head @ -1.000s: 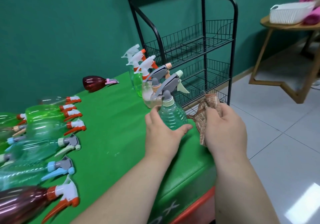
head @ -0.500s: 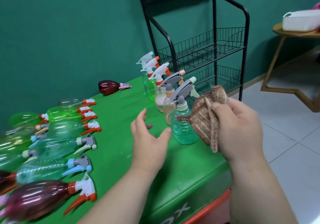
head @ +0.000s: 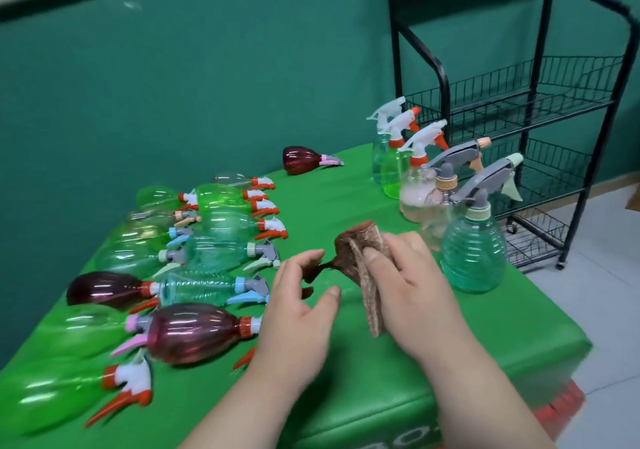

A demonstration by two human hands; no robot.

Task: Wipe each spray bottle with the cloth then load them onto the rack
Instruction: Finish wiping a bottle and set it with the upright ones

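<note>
Right hand (head: 415,285): brown cloth (head: 363,244) gripped, bunched, thumb pressed on top. Left hand (head: 298,310): fingers curled at cloth's trailing corner; pinch cannot be told. Advice: cloth to be spread flat before next wipe. Just left of left hand, maroon spray bottle (head: 194,332) laid flat, long axis sideways, nozzle toward hand. Rack (head: 519,109) beyond right hand.
</note>
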